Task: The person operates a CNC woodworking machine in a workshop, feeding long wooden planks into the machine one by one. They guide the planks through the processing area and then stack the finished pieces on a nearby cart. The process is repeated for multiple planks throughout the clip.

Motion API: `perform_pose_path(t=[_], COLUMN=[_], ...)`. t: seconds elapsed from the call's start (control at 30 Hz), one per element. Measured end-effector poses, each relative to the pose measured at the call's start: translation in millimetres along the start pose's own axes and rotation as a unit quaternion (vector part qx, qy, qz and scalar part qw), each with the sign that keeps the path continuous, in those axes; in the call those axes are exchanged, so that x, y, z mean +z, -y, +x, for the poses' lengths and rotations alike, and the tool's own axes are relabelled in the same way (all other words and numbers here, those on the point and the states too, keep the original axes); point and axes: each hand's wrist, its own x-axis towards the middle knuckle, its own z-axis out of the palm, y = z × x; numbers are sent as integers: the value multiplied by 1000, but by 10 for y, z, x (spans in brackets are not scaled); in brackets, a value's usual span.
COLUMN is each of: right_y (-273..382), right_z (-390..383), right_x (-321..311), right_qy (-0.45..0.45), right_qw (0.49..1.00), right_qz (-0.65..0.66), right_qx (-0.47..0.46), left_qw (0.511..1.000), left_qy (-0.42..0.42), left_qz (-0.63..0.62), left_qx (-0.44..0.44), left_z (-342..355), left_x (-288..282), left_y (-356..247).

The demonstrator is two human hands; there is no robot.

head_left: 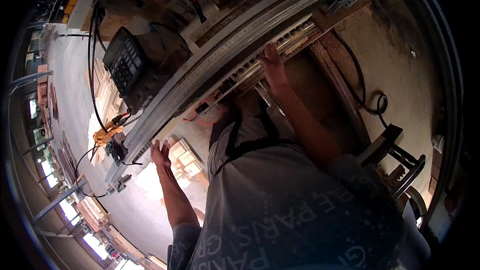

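Observation:
A long metal machine bed (220, 45) with a ruled scale and rails runs slantwise across the view in front of me. My left hand (161, 154) is just off its lower left end, fingers apart and holding nothing. Farther right along the bed, my right hand (273, 69) reaches up to the toothed strip (245, 65) on the near edge. Its fingers are stretched out at the strip; whether they press on it is hard to see in the dim light. I see nothing held in it.
A dark control panel with a keypad (125, 62) stands behind the bed's left part. An orange-brown glove (107, 135) hangs by black cables at left. Stacked pale boards (186, 161) lie below my left hand. A black cable (381, 104) coils on the dusty right floor.

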Motion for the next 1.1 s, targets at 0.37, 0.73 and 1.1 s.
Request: perform_pose_path(t=[0.37,0.73,1.1], right_y=[-73,-499,-1846], right_z=[109,-269,-1788], right_x=[-128,-1341,-2481], right_qy=[-6,4,368], right_qw=[996,955,608], right_qz=[-72,-264,-698], right_qx=[-54,133,91], left_qw=[1000,988,728], left_qy=[24,150,207], left_qz=[-16,33,634], left_qx=[7,-28,156], left_z=[158,-395,-573], left_x=[-70,231,-1517], left_y=[97,1040,3746])
